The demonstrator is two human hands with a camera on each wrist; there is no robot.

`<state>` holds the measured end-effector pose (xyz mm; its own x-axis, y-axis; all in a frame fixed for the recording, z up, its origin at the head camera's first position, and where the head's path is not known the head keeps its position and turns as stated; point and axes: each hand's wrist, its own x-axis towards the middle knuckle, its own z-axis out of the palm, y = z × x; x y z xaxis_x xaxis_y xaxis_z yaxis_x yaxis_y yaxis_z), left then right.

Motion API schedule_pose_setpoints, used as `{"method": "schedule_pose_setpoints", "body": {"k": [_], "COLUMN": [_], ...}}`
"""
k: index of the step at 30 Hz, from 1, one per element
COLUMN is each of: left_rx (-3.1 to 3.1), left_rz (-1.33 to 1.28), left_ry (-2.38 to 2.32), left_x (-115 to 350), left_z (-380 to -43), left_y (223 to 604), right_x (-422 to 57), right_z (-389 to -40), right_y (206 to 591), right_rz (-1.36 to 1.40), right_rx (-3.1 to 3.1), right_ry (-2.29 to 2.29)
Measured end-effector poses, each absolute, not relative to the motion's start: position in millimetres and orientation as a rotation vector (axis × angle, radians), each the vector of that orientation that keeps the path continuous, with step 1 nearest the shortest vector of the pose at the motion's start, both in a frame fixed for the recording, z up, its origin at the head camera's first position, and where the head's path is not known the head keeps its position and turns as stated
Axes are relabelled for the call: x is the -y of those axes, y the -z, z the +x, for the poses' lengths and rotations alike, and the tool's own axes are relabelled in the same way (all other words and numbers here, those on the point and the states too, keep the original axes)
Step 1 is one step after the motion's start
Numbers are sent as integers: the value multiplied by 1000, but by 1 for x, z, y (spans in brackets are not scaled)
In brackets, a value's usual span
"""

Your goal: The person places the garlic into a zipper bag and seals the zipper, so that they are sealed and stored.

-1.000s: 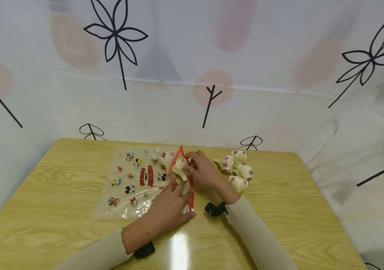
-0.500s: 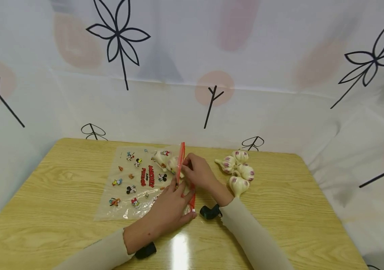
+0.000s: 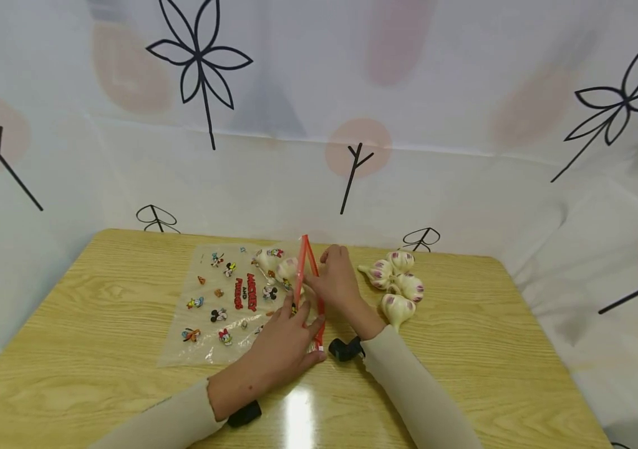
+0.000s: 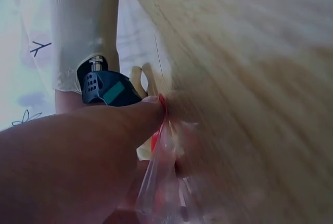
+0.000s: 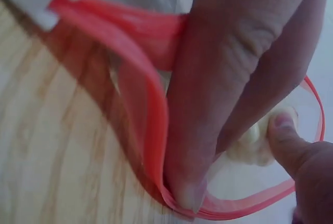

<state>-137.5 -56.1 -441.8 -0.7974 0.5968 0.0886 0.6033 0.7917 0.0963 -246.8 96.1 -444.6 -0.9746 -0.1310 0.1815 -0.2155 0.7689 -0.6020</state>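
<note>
Garlic bulb point(image 3: 287, 269) now deeper in bag point(image 3: 206, 324), right hand point(image 3: 338, 280) at its mouth

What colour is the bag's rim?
Coral red; the rim shows best in the right wrist view.

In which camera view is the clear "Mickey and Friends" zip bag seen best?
The head view: the zip bag appears nearly whole with its printed figures, though the left hand covers part. The right wrist view shows mostly its red zip edge, close; the left wrist view, only blurred clear folds and some red.
</note>
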Motion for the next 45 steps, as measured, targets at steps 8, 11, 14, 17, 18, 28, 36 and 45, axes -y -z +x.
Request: {"method": "schedule_pose_setpoints", "body": {"k": [8, 11, 14, 17, 18, 28, 36, 45], "left_rx": [2847, 2811, 2802, 2810, 2815, 2816, 2859, 2899], "left_rz": [-1007, -1016, -1020, -1021, -1023, -1055, -1031, -1046], "left_ry": [112, 108, 108, 107, 107, 125, 156, 141], "left_x": [58, 58, 58, 59, 60, 62, 65, 66], "left_z": [-137, -137, -136, -136, -136, -139, -139, -142], "left_y": [443, 443, 442, 441, 440, 441, 439, 440], "right_x": [-88, -84, -82, -81, -80, -75, -90, -116], "right_z": [-243, -241, -241, -242, -242, -251, -247, -223], "right_y": [438, 435, 434, 436, 437, 444, 450, 437], "right_rz": [451, 488, 497, 520, 529, 546, 624, 698], "right_rx": [2703, 2705, 2715, 2731, 2737, 2717, 2771, 2735], "right_ry": [-855, -819, -834, -896, -915, -957, -1045, -1027]}}
